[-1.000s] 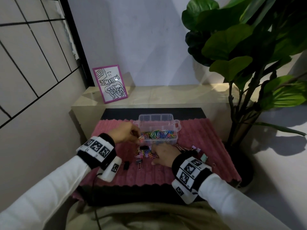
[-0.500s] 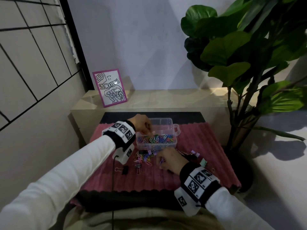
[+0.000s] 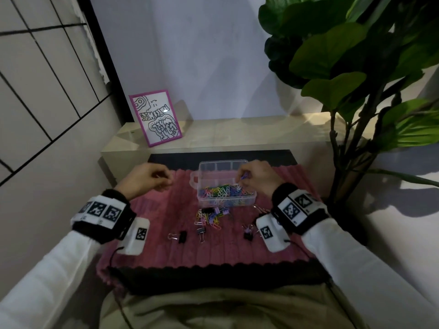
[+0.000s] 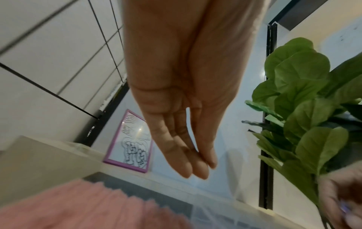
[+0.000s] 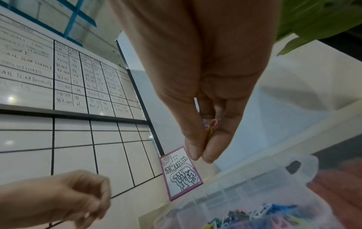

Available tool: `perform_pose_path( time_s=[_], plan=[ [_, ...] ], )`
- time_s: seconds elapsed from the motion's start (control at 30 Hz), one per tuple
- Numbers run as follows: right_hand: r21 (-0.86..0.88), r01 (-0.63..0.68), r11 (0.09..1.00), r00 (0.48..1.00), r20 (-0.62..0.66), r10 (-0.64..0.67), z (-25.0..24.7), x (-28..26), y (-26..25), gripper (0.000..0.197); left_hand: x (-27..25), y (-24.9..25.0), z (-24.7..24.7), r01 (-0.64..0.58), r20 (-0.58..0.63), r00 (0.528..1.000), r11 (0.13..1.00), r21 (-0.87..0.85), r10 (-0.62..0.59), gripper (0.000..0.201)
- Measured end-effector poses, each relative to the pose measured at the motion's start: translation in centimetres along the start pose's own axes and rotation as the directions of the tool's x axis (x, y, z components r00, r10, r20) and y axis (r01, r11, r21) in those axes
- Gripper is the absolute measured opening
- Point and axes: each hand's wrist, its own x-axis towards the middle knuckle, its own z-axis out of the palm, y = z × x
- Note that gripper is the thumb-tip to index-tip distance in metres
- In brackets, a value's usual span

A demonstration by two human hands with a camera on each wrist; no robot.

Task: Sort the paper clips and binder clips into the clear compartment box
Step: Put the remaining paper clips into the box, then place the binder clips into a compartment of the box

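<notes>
Now my right hand (image 3: 257,176) is over the right side of the clear compartment box (image 3: 223,167), and its thumb and fingers (image 5: 213,144) are pressed together, pinching a few coloured paper clips (image 5: 210,126). The box stands on the pink ribbed mat (image 3: 166,245), near the mat's far edge, about in the middle. Its near compartment is full of mixed paper clips (image 3: 223,192); the far compartments look bare, as far as I can see through the plastic.

My left hand (image 3: 148,178) hovers over the mat's far left corner, apart from the box. In the left wrist view its fingers (image 4: 186,161) are straight and close together, with the thumb tip near them, and I see nothing between them.

A loose heap of paper clips and small binder clips (image 3: 210,218) lies on the mat just in front of the box. A black binder clip (image 3: 181,236) lies alone to the left of the heap, and a purple one (image 3: 247,232) to the right.
</notes>
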Motion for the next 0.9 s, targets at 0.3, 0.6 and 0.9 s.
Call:
perform_pose_path(
  time_s=[0.3, 0.6, 0.9],
  plan=[
    [-0.253, 0.077, 0.964, 0.995, 0.078, -0.06, 2.1, 0.3, 0.6, 0.019, -3.6, -5.5, -0.2, 0.156, 0.022, 0.987, 0.983, 0.092, -0.159, 0.029],
    [-0.296, 0.302, 0.906, 0.917, 0.351, -0.191, 4.8, -2.7, -0.3, 0.029, -6.6, -5.6, 1.2, 0.202, -0.157, 0.967, 0.979, -0.011, -0.201, 0.024],
    [-0.501, 0.291, 0.815, 0.913, 0.4, -0.08, 7.9, -2.6, -1.1, 0.043, -4.2, 1.7, 8.9, -0.232, 0.28, 0.949, 0.919, 0.319, 0.142, 0.051]
  ],
)
